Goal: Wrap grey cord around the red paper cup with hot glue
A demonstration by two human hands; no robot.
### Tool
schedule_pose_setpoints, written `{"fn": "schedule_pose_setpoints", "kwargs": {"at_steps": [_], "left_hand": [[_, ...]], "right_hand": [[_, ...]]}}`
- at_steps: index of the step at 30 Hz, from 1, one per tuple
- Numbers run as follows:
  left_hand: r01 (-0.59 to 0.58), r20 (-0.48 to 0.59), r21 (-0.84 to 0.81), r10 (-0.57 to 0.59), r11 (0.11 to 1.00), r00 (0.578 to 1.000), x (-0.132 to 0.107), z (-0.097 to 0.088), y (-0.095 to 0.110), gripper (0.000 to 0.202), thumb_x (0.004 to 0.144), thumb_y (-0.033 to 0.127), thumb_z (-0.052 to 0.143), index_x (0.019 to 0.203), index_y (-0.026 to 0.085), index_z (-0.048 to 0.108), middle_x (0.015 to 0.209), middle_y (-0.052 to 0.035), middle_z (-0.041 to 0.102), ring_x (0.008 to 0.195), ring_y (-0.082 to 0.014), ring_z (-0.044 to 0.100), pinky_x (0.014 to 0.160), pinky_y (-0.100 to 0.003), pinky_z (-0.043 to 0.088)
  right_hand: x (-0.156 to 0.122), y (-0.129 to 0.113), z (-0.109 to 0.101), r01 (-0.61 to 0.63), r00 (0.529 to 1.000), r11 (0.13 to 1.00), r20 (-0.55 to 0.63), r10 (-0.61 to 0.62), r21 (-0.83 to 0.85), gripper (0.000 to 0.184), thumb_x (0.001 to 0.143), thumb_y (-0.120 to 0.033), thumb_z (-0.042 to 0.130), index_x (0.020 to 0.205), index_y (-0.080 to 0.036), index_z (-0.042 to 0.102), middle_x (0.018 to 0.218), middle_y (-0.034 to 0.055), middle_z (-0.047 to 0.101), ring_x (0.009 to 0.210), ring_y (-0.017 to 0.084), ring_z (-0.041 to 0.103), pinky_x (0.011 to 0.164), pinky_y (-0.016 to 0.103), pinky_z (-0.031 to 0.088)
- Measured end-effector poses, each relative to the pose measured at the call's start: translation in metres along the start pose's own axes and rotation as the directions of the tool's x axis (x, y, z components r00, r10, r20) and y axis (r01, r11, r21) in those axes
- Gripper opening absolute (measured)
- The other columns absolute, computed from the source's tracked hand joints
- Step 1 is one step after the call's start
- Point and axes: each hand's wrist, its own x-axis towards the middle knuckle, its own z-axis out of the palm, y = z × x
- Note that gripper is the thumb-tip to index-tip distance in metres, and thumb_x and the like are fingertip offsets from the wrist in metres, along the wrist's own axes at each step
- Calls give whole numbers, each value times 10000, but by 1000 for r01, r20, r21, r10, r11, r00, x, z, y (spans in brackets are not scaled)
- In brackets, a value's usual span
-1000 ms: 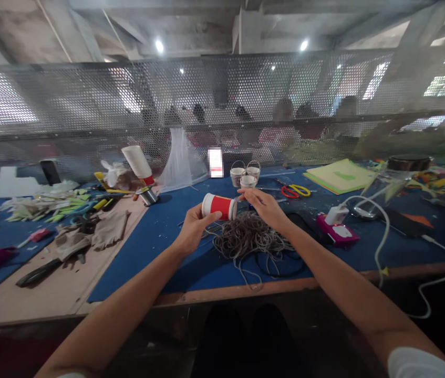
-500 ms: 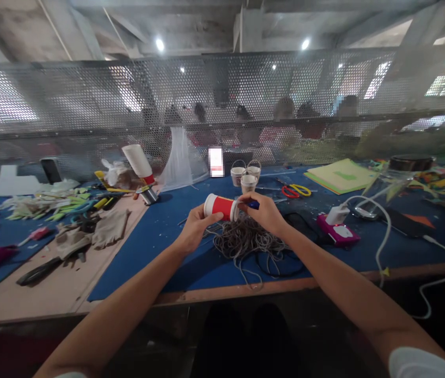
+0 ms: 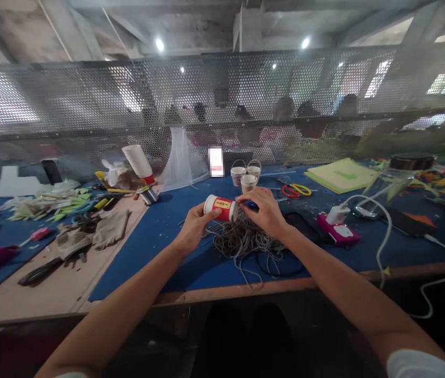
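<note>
**Lettered cup in the left hand, blue tool in the right**

Through my head feed, the lettered cup [image 3: 228, 214] lies tipped on its side at the centre of the frame, lifted above the desk [image 3: 135, 262]. My left hand [image 3: 194, 229] grips its white end, thumb across the red band. On that band sits a yellow label [image 3: 223, 203] with a row of dark characters, too small for me to read. My right hand [image 3: 264, 209] has its fingers pinched around the blue tool [image 3: 251, 205], perhaps a pen, at the cup's right end; I cannot tell whether they touch.

Below the hands is a heap of grey cord [image 3: 248, 239]. Just above centre stand three small handled pails [image 3: 248, 182], near red-and-yellow scissors [image 3: 291, 191]. The phone screen [image 3: 216, 161] beyond is pixelated, its text unreadable. At centre right, a purple box [image 3: 340, 233] bears a white panel.
</note>
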Motion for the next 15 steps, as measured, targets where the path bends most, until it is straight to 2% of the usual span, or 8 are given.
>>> {"fn": "schedule_pose_setpoints", "kwargs": {"at_steps": [3,6,8,10,12,15], "left_hand": [[-61,-50,34,63,998,997,2,-3,-3,332,739,359,824,996,157,765,927,-49,749,816,-172,643,825,-287,500],[-101,-117,53,106,994,987,5,-7,-5,305,750,361,815,974,161,764,931,-49,749,832,-171,647,846,-288,497],[-115,-139,53,121,992,983,6,-9,-5,313,751,366,813,978,158,762,943,-55,750,853,-177,652,867,-297,495],[-132,-153,47,138,990,979,8,-11,-6,329,745,367,816,991,155,761,947,-58,752,862,-181,654,884,-306,494],[-151,-158,43,156,988,975,9,-11,-7,339,742,356,820,1012,160,762,950,-52,753,872,-179,650,898,-308,490],[-170,-150,38,174,985,973,9,-12,-8,327,751,341,815,1026,171,765,945,-41,751,877,-169,639,904,-299,484]], "right_hand": [[1,0,-4,-48,998,999,37,48,15,123,934,-228,590,1000,-290,674,1002,11,741,1017,224,660,1105,445,346],[1,-2,-11,-51,993,997,112,45,50,144,926,-248,578,1019,-309,669,1028,1,740,1035,233,660,1144,468,308],[2,-2,-16,-52,991,996,130,42,73,196,928,-261,556,1089,-303,658,1105,12,727,1104,244,639,1129,468,330],[3,1,-20,-83,992,994,99,75,76,222,948,-278,517,1128,-277,647,1149,36,711,1131,248,622,1071,444,388],[4,10,-23,-156,987,988,32,155,17,224,976,-306,474,1094,-241,653,1114,68,706,1083,247,630,992,411,437],[2,32,-25,-315,948,927,-23,317,-205,227,973,-328,478,1011,-206,666,1027,97,694,999,254,638,910,388,463]]}}
